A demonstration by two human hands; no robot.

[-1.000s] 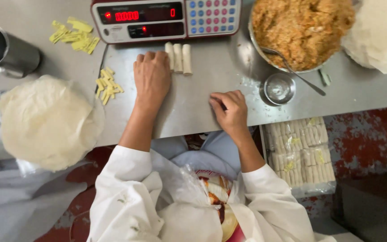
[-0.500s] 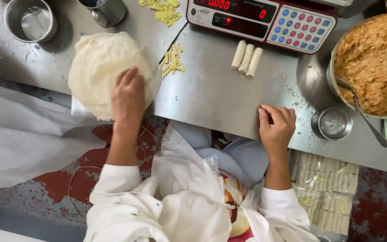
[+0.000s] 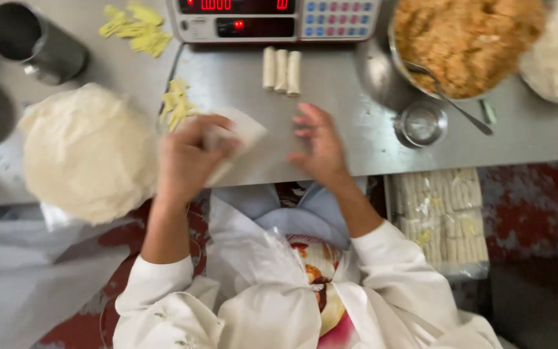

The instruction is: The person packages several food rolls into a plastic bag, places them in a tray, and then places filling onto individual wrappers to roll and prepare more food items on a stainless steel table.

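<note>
My left hand [image 3: 188, 158] grips a thin pale wrapper sheet [image 3: 243, 132] and holds it over the steel table [image 3: 330, 77], just right of the round stack of wrappers [image 3: 88, 152]. My right hand [image 3: 318, 145] hovers open beside the sheet, fingers spread, holding nothing. Three finished rolls [image 3: 281, 70] lie side by side beyond both hands, in front of the red scale [image 3: 272, 19]. Motion blurs both hands.
A big bowl of orange filling [image 3: 466, 42] with a spoon [image 3: 450, 100] stands at the right, a small steel cup [image 3: 421, 124] beside it. Yellow slips [image 3: 175, 106] lie left of the hands. A metal mug [image 3: 27, 42] sits far left. Bagged rolls [image 3: 444, 216] rest below the table.
My left hand lifted a wrapper off the stack and carried it right to the table's middle. My right hand rose from the table edge and opened toward the sheet.
</note>
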